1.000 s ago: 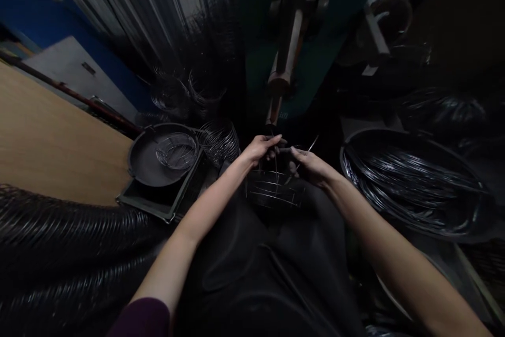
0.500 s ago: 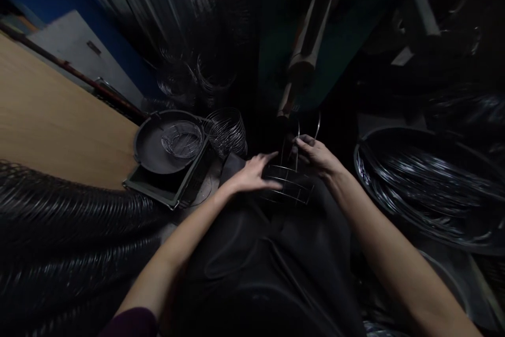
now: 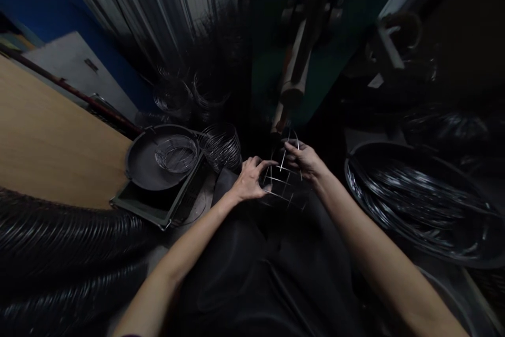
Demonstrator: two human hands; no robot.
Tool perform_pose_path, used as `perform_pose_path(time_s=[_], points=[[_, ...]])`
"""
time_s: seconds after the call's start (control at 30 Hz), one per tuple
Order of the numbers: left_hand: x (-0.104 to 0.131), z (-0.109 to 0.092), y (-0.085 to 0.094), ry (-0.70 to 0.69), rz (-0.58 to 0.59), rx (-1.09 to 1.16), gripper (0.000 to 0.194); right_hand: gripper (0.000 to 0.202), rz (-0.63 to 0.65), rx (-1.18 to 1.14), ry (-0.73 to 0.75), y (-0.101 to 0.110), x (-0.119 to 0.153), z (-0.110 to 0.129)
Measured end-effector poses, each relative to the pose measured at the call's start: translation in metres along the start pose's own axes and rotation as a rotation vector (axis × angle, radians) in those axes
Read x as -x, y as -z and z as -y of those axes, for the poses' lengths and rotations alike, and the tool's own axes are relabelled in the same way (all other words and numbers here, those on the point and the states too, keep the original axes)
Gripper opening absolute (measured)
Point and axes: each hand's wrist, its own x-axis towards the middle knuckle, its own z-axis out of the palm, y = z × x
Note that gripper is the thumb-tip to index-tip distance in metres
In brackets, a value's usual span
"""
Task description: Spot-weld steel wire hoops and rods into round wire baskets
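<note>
A small wire cage frame (image 3: pixel 282 182) of thin metal rods sits at my knees, under the tip of a dark machine arm (image 3: pixel 294 77). My left hand (image 3: pixel 249 178) grips the frame's left side with curled fingers. My right hand (image 3: pixel 303 161) holds its upper right rods, where two bent wire ends cross. The frame looks tilted with its rounded top toward the machine. Dim light hides the fine joints.
A dark round pan (image 3: pixel 158 161) with wire rings stands on a tray at the left, beside loose ring stacks (image 3: pixel 221 145). A big tub of wire hoops (image 3: pixel 418 200) is at the right. A long ribbed coil (image 3: pixel 63 247) lies lower left, next to a wooden board (image 3: pixel 47 142).
The wire frame has been turned from lying flat to standing tilted. My left hand went from resting flat on it to gripping its side. My right hand slid lower, still holding the rods.
</note>
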Motion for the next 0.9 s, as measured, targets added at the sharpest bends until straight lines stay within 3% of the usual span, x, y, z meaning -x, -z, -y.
perform_pose_path(time_s=[0.17, 0.37, 0.7, 0.9], points=[[-0.019, 0.010, 0.006, -0.060, -0.121, 0.051, 0.052, 0.045, -0.101, 0.085, 0.142, -0.011, -0.012, 0.011], [-0.046, 0.015, 0.019, -0.102, -0.165, 0.012, 0.050, 0.038, -0.158, 0.146, 0.271, -0.021, -0.028, 0.035], [-0.062, 0.025, 0.024, -0.134, -0.198, -0.010, 0.051, 0.047, -0.057, 0.184, 0.330, -0.021, -0.046, 0.039], [-0.069, 0.030, 0.025, -0.126, -0.190, 0.000, 0.052, 0.047, -0.074, 0.236, 0.335, -0.018, -0.055, 0.040]])
